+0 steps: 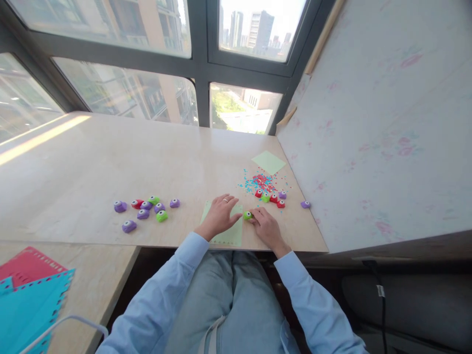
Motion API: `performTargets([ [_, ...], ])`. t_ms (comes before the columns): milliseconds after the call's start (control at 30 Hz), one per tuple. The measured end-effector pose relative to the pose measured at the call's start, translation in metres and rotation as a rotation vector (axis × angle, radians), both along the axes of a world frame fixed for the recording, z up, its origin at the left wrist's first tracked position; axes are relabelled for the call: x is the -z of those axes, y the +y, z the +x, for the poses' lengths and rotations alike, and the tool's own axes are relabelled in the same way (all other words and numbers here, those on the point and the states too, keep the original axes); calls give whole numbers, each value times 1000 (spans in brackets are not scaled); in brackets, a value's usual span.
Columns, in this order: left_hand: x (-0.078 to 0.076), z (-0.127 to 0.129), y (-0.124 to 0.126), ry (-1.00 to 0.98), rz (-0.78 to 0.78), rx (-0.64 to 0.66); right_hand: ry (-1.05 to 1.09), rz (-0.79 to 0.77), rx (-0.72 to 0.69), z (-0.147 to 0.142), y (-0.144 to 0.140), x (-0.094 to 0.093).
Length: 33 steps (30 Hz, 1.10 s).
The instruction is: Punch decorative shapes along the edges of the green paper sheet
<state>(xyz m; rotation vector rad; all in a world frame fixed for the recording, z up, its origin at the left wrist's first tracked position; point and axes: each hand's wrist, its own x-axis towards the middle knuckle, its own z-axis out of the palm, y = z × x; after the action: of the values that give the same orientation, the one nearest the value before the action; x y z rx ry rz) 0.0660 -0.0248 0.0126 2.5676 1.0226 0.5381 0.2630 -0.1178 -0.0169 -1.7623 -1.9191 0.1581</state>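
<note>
Nearest, at the near left corner, red and teal punched sheets (29, 290) lie on a lower surface; no writing is legible on them or on any other item. Past them, the left hand (220, 215) rests flat, fingers spread, on a light green paper sheet (228, 235) that reaches the near edge of the worktop (92, 162); it grasps nothing. Just right of it, the right hand (266, 227) has its fingertips closed on a small green punch (247, 215) seated at the right edge of that sheet. Left of the hands, well apart, a group of purple, red and green punches (145, 209) sits with bare worktop all around it. Farther right, a second punch cluster (271, 196) lies beside scattered blue and red confetti (258, 183), and a lone purple punch (305, 204) lies near the right edge by the wall panel (376, 128). Beyond, a second green sheet (268, 162) lies flat. Window frames (201, 73) bound the far edge.
</note>
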Motion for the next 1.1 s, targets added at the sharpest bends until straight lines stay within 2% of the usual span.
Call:
performTargets([
  [133,22,7,5,-10,-1,-18,4,0,15,0,1,1],
  [233,29,5,6,-60,29,-60,3,-1,43,0,5,2],
  [533,24,6,1,21,96,-111,-6,38,57,-5,20,1],
  [733,26,4,1,-22,59,-137,-27,-1,72,-5,29,1],
  [933,25,5,2,-1,63,-129,16,32,68,-6,40,0],
  [1100,24,7,4,-54,7,-179,49,42,87,-5,43,2],
])
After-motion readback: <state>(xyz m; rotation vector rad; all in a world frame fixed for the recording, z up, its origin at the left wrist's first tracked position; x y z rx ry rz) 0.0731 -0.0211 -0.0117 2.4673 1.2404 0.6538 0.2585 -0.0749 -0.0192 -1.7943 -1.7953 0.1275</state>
